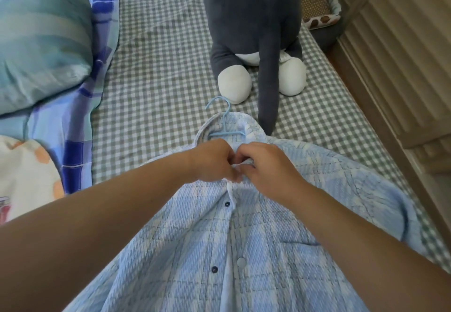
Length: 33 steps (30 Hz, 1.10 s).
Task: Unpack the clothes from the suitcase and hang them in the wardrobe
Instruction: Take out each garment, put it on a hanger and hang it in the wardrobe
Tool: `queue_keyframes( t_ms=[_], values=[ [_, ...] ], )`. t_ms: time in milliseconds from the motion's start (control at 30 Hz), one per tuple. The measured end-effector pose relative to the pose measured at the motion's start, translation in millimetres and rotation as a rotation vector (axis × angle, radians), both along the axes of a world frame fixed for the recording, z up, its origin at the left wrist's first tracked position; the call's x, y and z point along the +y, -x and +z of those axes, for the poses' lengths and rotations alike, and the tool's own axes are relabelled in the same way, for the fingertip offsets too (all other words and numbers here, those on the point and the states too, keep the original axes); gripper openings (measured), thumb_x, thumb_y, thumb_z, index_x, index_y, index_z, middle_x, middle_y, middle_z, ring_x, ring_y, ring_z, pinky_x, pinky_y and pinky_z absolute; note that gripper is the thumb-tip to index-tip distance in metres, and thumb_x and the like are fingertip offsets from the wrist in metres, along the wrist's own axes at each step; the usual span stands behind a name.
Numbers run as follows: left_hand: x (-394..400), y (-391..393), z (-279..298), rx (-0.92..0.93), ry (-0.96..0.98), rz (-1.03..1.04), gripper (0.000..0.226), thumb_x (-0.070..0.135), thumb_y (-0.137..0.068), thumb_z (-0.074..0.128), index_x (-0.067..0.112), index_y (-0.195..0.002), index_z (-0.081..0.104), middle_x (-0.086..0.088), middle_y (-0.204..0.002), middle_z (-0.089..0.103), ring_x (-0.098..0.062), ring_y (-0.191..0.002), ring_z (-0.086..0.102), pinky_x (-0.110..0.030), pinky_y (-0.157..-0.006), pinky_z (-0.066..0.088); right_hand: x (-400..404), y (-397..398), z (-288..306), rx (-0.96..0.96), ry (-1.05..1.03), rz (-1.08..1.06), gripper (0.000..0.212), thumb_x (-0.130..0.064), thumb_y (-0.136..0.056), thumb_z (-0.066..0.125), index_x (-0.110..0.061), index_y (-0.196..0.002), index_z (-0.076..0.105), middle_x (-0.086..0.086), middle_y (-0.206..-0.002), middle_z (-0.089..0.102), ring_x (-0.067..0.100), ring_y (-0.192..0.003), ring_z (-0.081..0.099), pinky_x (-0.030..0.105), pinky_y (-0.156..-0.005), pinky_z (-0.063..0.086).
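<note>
A light blue plaid shirt [256, 226] lies on the bed [158, 67], a blue hanger [225, 126] inside its collar. Just below the hanger, the left hand [214, 160] and right hand [266, 163], fingers curled, pinch the shirt's top placket together.

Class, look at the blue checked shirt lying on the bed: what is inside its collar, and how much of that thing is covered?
A light blue hanger sits inside the shirt collar. Its hook and neck bar show; its shoulders are hidden under the fabric. Both hands, left and right, pinch the placket just below.
</note>
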<state>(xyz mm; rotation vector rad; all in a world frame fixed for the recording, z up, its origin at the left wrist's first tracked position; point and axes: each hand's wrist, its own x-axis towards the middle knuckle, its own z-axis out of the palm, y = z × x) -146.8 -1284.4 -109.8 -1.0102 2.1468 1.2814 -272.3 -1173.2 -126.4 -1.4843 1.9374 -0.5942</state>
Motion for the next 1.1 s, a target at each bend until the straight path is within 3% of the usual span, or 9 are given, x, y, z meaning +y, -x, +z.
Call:
queue_keyframes(
  t_ms=[267, 333, 400, 500, 667, 767, 933, 1033, 1100],
  values=[
    [-2.3, -2.5, 2.1, 0.054, 0.057, 0.069, 0.022, 0.018, -0.085, 0.080, 0.019, -0.068, 0.066, 0.013, -0.049, 0.050, -0.005, -0.050, 0.048, -0.014, -0.048, 0.037, -6.5, 2.6, -4.2, 0.056, 0.004, 0.030, 0.023, -0.023, -0.086, 0.076, -0.034, -0.083, 0.056, -0.019, -0.086, 0.054, 0.004, -0.089, 0.052, 0.024, -0.076, 0.042],
    [5.9, -3.6, -0.3, 0.078, 0.179, 0.044, 0.011, 0.024, -0.087, 0.078, 0.024, -0.078, 0.071, 0.015, -0.060, 0.057, -0.008, -0.070, 0.057, -0.015, -0.071, 0.047, -3.4, 2.9, -8.1, 0.079, -0.001, 0.009, 0.022, -0.030, -0.085, 0.077, -0.035, -0.085, 0.055, -0.018, -0.091, 0.055, 0.005, -0.095, 0.049, 0.026, -0.080, 0.042],
    [17.5, -10.2, -6.7, 0.081, 0.417, 0.047, 0.011, 0.042, -0.089, 0.073, 0.035, -0.099, 0.075, 0.016, -0.083, 0.065, -0.013, -0.114, 0.053, -0.039, -0.116, 0.026, 2.8, 3.1, -12.6, 0.083, 0.021, -0.027, 0.021, -0.036, -0.083, 0.078, -0.032, -0.091, 0.059, -0.012, -0.099, 0.057, 0.005, -0.102, 0.047, 0.025, -0.085, 0.042],
    [35.7, -23.7, -21.3, 0.153, 0.507, 0.198, 0.023, 0.055, -0.090, 0.066, 0.045, -0.110, 0.072, 0.019, -0.099, 0.066, -0.010, -0.142, 0.027, -0.054, -0.121, -0.008, 15.2, 2.7, -19.6, 0.105, 0.110, -0.070, 0.029, -0.036, -0.080, 0.081, -0.021, -0.100, 0.068, -0.009, -0.114, 0.061, 0.009, -0.118, 0.043, 0.022, -0.098, 0.034],
    [50.4, -35.3, -41.3, 0.470, 0.319, 0.427, 0.013, 0.034, -0.093, 0.071, 0.043, -0.088, 0.064, 0.019, -0.091, 0.063, -0.010, -0.103, 0.055, -0.052, -0.103, 0.041, 17.1, -3.7, -26.1, 0.083, 0.116, -0.101, 0.031, -0.039, -0.081, 0.077, -0.018, -0.102, 0.069, -0.007, -0.118, 0.061, 0.010, -0.117, 0.045, 0.018, -0.094, 0.031],
    [53.6, -35.6, -48.0, 0.480, 0.398, 0.357, 0.010, 0.028, -0.098, 0.064, 0.037, -0.094, 0.061, 0.020, -0.090, 0.059, -0.005, -0.094, 0.053, -0.052, -0.109, 0.034, 17.2, -7.0, -29.6, 0.057, 0.104, -0.111, 0.028, -0.035, -0.083, 0.077, -0.020, -0.105, 0.069, -0.008, -0.120, 0.060, 0.010, -0.119, 0.046, 0.019, -0.097, 0.032],
    [61.8, -31.1, -49.5, 0.419, 0.393, 0.385, 0.022, 0.033, -0.103, 0.054, 0.021, -0.113, 0.070, 0.026, -0.110, 0.051, -0.004, -0.130, 0.047, -0.048, -0.123, 0.003, 16.7, -11.6, -31.8, 0.056, 0.147, -0.174, 0.016, -0.025, -0.085, 0.077, -0.020, -0.097, 0.069, -0.010, -0.108, 0.062, 0.009, -0.110, 0.050, 0.014, -0.090, 0.036],
    [51.3, -27.8, -44.2, 0.346, 0.338, 0.420, 0.017, 0.042, -0.100, 0.058, 0.031, -0.096, 0.070, 0.025, -0.070, 0.058, 0.003, -0.085, 0.059, -0.052, -0.121, 0.012, 9.6, -9.0, -29.5, 0.051, 0.142, -0.188, 0.015, -0.025, -0.084, 0.078, -0.020, -0.094, 0.068, -0.009, -0.101, 0.062, 0.011, -0.103, 0.051, 0.024, -0.087, 0.042],
    [31.7, -22.7, -36.3, 0.277, 0.301, 0.373, 0.015, 0.043, -0.097, 0.063, 0.033, -0.088, 0.069, 0.016, -0.064, 0.062, -0.001, -0.076, 0.059, -0.055, -0.116, 0.029, 2.8, -0.7, -27.1, 0.045, 0.107, -0.183, 0.017, -0.030, -0.084, 0.078, -0.021, -0.095, 0.069, -0.009, -0.099, 0.061, 0.012, -0.102, 0.051, 0.028, -0.085, 0.043]
  ],
)
